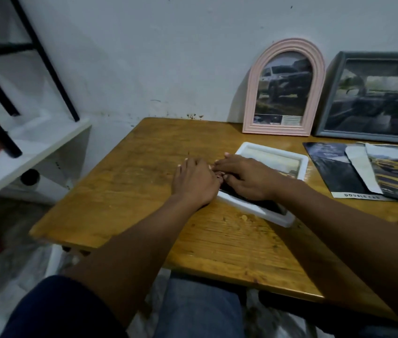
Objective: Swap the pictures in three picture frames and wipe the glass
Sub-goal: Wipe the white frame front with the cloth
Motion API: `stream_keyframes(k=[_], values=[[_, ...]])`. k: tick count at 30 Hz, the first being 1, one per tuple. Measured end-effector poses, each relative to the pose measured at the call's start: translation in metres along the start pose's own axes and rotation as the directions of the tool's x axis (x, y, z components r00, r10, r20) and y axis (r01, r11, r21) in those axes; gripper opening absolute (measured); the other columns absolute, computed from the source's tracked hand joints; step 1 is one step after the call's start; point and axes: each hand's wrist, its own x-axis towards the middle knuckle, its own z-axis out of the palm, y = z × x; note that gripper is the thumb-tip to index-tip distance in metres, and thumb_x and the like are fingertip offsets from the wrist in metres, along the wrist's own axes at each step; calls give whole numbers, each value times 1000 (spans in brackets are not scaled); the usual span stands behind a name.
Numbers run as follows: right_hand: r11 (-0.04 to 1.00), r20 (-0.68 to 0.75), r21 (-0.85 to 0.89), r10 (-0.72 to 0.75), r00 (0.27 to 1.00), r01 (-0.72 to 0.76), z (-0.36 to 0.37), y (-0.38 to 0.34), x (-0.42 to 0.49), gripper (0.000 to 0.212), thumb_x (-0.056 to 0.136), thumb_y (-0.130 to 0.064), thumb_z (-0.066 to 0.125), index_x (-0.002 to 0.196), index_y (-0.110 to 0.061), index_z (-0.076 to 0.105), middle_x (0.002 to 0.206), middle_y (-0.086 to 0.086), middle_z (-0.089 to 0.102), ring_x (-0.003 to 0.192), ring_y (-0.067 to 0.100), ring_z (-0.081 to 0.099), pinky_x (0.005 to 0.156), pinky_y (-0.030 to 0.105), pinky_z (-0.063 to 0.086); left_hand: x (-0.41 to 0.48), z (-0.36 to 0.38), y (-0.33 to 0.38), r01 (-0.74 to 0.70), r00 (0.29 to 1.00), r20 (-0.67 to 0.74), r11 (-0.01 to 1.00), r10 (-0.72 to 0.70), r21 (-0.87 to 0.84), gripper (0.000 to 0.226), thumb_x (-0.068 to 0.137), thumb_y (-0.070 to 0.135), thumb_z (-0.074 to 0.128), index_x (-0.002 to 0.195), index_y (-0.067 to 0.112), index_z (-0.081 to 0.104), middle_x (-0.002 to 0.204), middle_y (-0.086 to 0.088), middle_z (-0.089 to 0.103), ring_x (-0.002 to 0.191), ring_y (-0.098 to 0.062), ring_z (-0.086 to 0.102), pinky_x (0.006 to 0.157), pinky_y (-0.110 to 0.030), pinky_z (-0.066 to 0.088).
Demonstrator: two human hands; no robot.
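Observation:
A white rectangular picture frame (297,157) lies flat on the wooden table (144,167), with a picture in it. My right hand (244,178) rests on the frame's left half, fingers stretched flat over the picture. My left hand (194,181) lies on the table against the frame's left edge, fingers straight and touching my right fingertips. A pink arched frame (284,89) with a truck picture and a grey frame (373,97) with a car-interior picture lean on the wall at the back right.
Loose printed pictures (368,172) lie fanned out on the table's right side. A white shelf (29,152) with black metal bars stands to the left. The table's left and front parts are bare wood with a few crumbs.

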Motion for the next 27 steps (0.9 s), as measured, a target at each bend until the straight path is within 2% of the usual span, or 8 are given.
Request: stream_keyframes(k=[3, 8, 12, 15, 17, 20, 23, 27], values=[[999, 9, 34, 30, 999, -31, 0, 5, 8, 44, 103, -18, 42, 145, -24, 50, 155, -3, 43, 152, 18, 19, 121, 46, 22, 9, 3, 7, 17, 999, 28, 999, -18, 36, 48, 103, 37, 36, 140, 10, 49, 153, -19, 42, 146, -35, 30, 122, -50, 19], [986, -49, 62, 159, 986, -156, -12, 31, 16, 45, 104, -14, 43, 148, -21, 46, 160, 5, 35, 152, 24, 19, 119, 36, 17, 15, 8, 7, -115, 993, 59, 976, 106, 185, 60, 105, 39, 32, 159, 14, 22, 168, -15, 18, 156, -33, 4, 126, -51, 3], [950, -43, -39, 307, 951, -308, -22, 45, 29, 49, 104, -22, 45, 152, -22, 39, 164, 7, 26, 153, 25, 14, 122, 43, 15, 21, 2, 15, -413, 911, 146, 870, 387, 270, 62, 108, 37, 27, 164, 22, 4, 172, -3, -3, 157, -24, -9, 127, -47, -2], [917, -124, -136, 359, 925, -375, -15, 44, 33, 53, 96, -29, 60, 145, -15, 47, 155, 13, 40, 147, 30, 29, 119, 47, 27, 24, 0, 20, -475, 865, 278, 861, 418, 183, 60, 109, 46, 16, 164, 22, 7, 172, -1, 5, 157, -19, -5, 125, -42, -2], [852, -201, -257, 414, 888, -456, -20, 49, 23, 54, 87, -33, 69, 135, -12, 55, 139, 15, 55, 132, 33, 47, 109, 45, 40, 23, 3, 18, -442, 874, 296, 883, 385, 155, 66, 106, 57, 11, 164, 24, 8, 171, 0, 11, 157, -19, -4, 125, -43, -2], [765, -217, -362, 487, 846, -533, -36, 60, -7, 45, 89, -35, 67, 126, -13, 55, 122, 19, 63, 116, 37, 55, 96, 43, 49, 21, 5, 21, -437, 886, 274, 872, 374, 221, 76, 102, 65, 7, 164, 22, 12, 171, -3, 13, 157, -21, -8, 125, -46, -7], [727, -222, -310, 571, 790, -613, -40, 68, -35, 35, 94, -24, 59, 125, -11, 56, 122, 20, 59, 110, 35, 57, 88, 43, 48, 19, 2, 27, -417, 899, 254, 875, 357, 245, 77, 101, 66, 7, 163, 20, 15, 170, -5, 15, 157, -22, -8, 125, -49, -8], [703, -278, -209, 623, 731, -679, -38, 64, -58, 27, 91, -25, 59, 114, -10, 62, 109, 15, 65, 85, 26, 54, 70, 37, 45, 17, 4, 29, -392, 909, 252, 888, 333, 240, 77, 101, 67, 7, 163, 21, 18, 170, -4, 18, 157, -23, -7, 125, -52, -7]])
